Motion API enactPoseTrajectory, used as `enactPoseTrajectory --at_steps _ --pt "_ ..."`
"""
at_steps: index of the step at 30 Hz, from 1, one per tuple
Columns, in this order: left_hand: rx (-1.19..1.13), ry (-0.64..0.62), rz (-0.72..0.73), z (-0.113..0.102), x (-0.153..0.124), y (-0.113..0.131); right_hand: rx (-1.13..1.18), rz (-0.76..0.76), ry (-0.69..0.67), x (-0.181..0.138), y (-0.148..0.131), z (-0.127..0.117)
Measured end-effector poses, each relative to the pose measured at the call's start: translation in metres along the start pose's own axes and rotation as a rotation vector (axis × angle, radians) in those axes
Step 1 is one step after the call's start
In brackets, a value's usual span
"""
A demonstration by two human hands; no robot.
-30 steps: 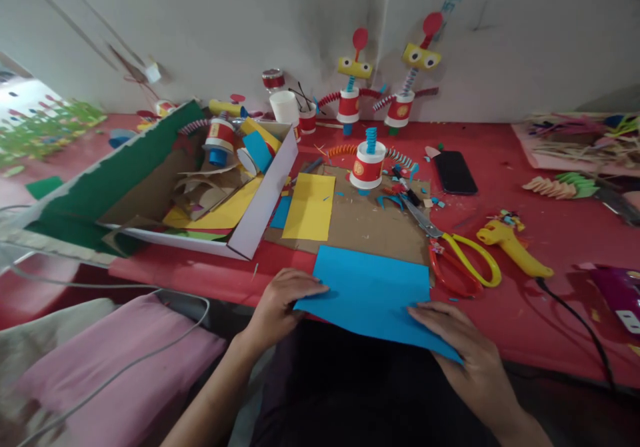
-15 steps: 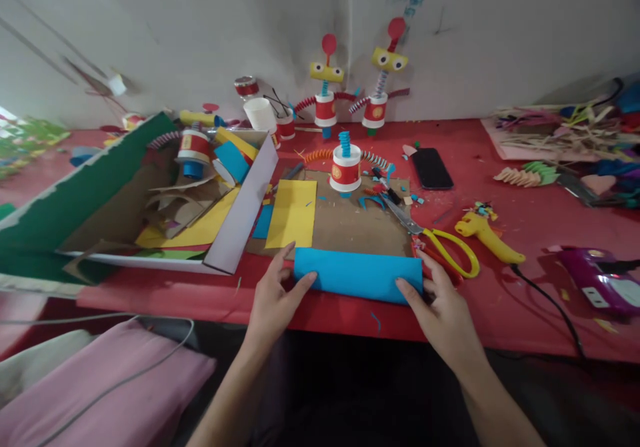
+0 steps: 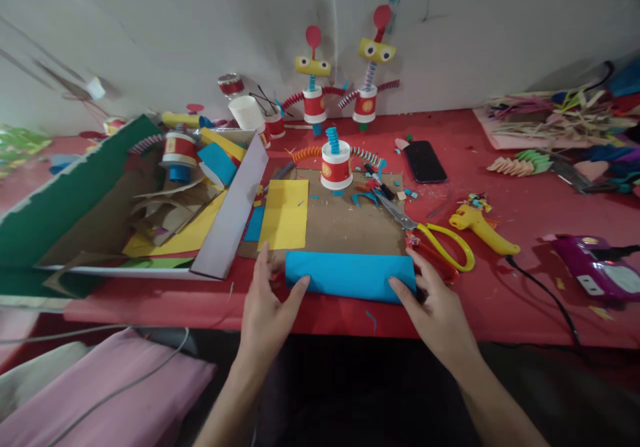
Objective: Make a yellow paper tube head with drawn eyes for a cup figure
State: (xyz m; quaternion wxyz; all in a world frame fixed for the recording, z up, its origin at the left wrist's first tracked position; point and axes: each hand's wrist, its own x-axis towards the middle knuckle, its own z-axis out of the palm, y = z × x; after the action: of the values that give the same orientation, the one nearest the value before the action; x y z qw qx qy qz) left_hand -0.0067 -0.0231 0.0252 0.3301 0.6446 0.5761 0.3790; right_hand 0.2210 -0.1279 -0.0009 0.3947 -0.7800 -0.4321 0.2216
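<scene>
A folded or rolled sheet of blue paper (image 3: 350, 276) lies crosswise near the front edge of the table, above the red surface. My left hand (image 3: 270, 300) grips its left end, the thumb pressed on the near face and the forefinger raised beyond the corner. At the other end, my right hand (image 3: 433, 303) has its thumb on the face and its fingers behind the edge, partly hidden. Just beyond the paper are a yellow paper sheet (image 3: 284, 215) and a brown cardboard sheet (image 3: 350, 223). On the cardboard stands a paper-cup figure (image 3: 337, 167) with coiled paper arms and a blue spring neck.
Yellow-handled scissors (image 3: 420, 227), a yellow glue gun (image 3: 483, 230) with a cord, and a black phone (image 3: 425, 161) lie to the right. An open box (image 3: 227, 220) of paper scraps stands left. Two finished-looking cup figures (image 3: 314, 107) stand by the wall. A purple power strip (image 3: 600, 267) is far right.
The camera view has shifted slightly, so the table things sit a little further left. Both hands still hold the blue paper; my left forefinger is straighter and more upright.
</scene>
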Motion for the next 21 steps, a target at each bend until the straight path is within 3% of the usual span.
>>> enactPoseTrajectory --at_steps 2,3,5,7,8,14,16,21 --pt "0.246 0.095 0.333 0.002 -0.01 0.016 0.01 -0.004 -0.007 0.0 0.001 0.0" --pt "0.313 0.084 0.49 0.006 -0.014 0.025 0.015 0.001 -0.01 0.0 0.001 0.001" --pt "0.39 -0.117 0.706 0.015 -0.02 0.042 0.028 0.026 -0.018 -0.001 0.002 0.001" --pt "0.437 -0.346 0.764 0.028 -0.02 0.053 0.058 0.052 -0.032 -0.003 0.002 0.001" --pt "0.466 -0.388 0.744 0.034 -0.018 0.057 0.079 0.059 -0.037 -0.004 0.002 0.0" --pt "0.548 -0.475 0.72 0.049 -0.004 0.07 0.255 -0.045 -0.062 -0.008 -0.008 0.0" --pt "0.495 -0.416 0.786 0.043 -0.004 0.076 0.215 -0.149 0.013 -0.007 -0.015 -0.001" --pt "0.187 -0.072 1.024 0.01 -0.01 0.092 0.111 -0.561 0.212 0.0 -0.034 -0.017"
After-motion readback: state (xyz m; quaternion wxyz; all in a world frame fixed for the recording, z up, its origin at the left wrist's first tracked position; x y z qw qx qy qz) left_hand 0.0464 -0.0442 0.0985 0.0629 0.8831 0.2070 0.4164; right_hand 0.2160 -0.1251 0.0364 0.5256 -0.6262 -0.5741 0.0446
